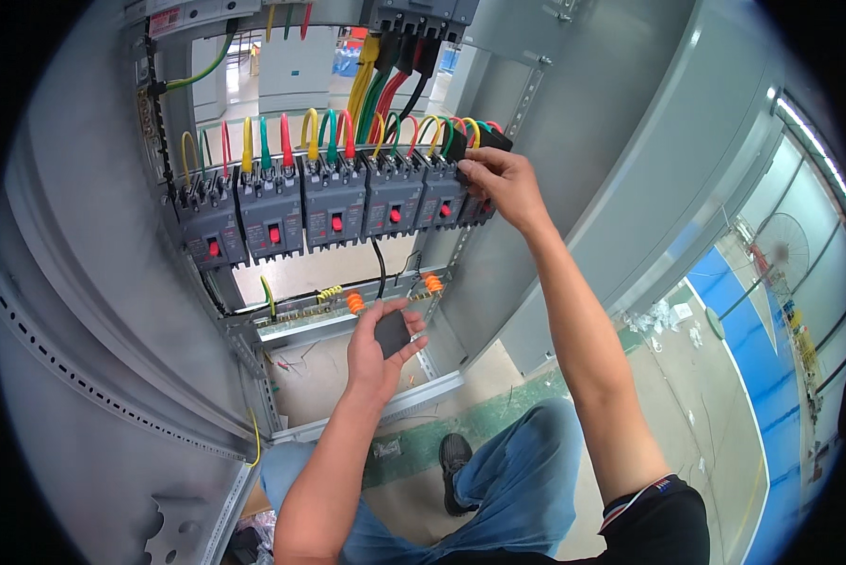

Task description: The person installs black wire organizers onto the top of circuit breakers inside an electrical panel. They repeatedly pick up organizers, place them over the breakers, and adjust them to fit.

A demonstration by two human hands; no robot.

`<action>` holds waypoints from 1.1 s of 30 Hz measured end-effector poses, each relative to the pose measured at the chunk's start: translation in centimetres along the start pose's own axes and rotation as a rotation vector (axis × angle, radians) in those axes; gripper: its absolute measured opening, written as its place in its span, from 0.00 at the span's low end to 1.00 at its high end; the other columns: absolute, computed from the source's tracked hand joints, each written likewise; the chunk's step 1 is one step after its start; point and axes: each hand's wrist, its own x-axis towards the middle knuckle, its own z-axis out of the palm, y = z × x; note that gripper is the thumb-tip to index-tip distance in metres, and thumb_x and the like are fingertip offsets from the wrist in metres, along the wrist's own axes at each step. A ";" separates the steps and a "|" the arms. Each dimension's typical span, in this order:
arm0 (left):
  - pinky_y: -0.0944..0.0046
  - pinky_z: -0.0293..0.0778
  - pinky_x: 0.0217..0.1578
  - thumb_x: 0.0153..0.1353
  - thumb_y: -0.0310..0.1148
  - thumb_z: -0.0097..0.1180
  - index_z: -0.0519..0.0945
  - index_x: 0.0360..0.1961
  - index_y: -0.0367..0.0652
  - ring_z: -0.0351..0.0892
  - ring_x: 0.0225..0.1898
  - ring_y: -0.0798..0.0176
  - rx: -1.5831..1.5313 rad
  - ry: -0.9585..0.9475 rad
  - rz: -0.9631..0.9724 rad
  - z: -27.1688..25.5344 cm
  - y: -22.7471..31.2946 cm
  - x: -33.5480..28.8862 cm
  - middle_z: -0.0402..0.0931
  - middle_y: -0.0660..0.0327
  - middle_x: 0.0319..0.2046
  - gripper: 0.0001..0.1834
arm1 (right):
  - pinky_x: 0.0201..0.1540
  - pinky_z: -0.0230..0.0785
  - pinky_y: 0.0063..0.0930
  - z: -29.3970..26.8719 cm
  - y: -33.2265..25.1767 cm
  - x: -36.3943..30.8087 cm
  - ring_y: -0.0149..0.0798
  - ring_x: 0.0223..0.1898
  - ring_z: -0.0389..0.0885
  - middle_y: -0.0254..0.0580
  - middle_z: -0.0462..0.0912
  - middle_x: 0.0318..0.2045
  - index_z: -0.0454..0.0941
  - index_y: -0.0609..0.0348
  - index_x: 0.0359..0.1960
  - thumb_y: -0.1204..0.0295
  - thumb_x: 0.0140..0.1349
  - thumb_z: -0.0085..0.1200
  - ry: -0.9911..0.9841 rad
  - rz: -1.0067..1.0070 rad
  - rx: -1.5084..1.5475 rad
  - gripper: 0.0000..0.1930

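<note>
My left hand (371, 363), palm up with curled fingers, holds a flat black rectangular plate (393, 334) below the row of breakers. My right hand (506, 188) reaches to the right end of that row. Its thumb and forefinger are pinched at the lower edge of a thin black plate (455, 146), beside the top of a dark grey circuit breaker (442, 200) with a red toggle. Partly behind this hand is the end circuit breaker (477, 211). Yellow, green and red wires (324, 132) loop into the breakers' upper terminals.
Grey cabinet walls (84, 207) stand at left and right. Above hangs a larger breaker (421, 14) with thick coloured cables (376, 85). Orange ribbed insulators (355, 302) sit on the lower crossbar. Wire scraps and crumpled plastic (658, 318) lie on the floor.
</note>
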 end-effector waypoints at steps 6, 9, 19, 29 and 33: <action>0.50 0.84 0.52 0.80 0.50 0.41 0.79 0.57 0.35 0.83 0.50 0.53 -0.170 -0.087 -0.017 1.0 0.4 -0.2 0.83 0.49 0.47 0.27 | 0.27 0.71 0.23 -0.3 0.0 0.5 0.23 0.22 0.77 0.32 0.83 0.23 0.88 0.66 0.42 0.68 0.65 0.69 0.045 0.009 -0.076 0.12; 0.47 0.83 0.56 0.81 0.51 0.39 0.78 0.60 0.36 0.82 0.51 0.51 -0.167 -0.095 -0.002 0.7 0.8 -0.2 0.82 0.47 0.49 0.28 | 0.30 0.72 0.26 1.2 -0.7 -1.2 0.25 0.24 0.79 0.35 0.83 0.23 0.87 0.62 0.48 0.67 0.63 0.71 0.124 -0.078 -0.148 0.15; 0.46 0.80 0.58 0.83 0.49 0.34 0.71 0.68 0.43 0.80 0.59 0.53 -0.199 -0.098 -0.023 0.0 0.3 -0.8 0.78 0.56 0.59 0.26 | 0.44 0.84 0.34 7.0 -1.4 -16.5 0.48 0.49 0.85 0.44 0.84 0.56 0.81 0.51 0.64 0.72 0.51 0.76 -0.514 -0.285 -0.156 0.34; 0.52 0.83 0.54 0.81 0.50 0.40 0.78 0.62 0.42 0.83 0.52 0.58 0.139 0.060 0.028 0.6 1.1 -0.5 0.82 0.55 0.53 0.26 | 0.42 0.80 0.33 7.9 1.6 -17.7 0.38 0.38 0.84 0.41 0.85 0.42 0.81 0.60 0.46 0.75 0.60 0.70 -0.326 -0.096 0.063 0.14; 0.62 0.85 0.49 0.78 0.45 0.55 0.84 0.53 0.41 0.83 0.44 0.68 0.489 0.055 0.168 0.6 0.8 -0.8 0.82 0.62 0.45 0.18 | 0.35 0.73 0.26 6.3 0.9 -16.8 0.29 0.32 0.80 0.37 0.84 0.33 0.80 0.62 0.43 0.73 0.65 0.67 -0.362 0.057 0.072 0.10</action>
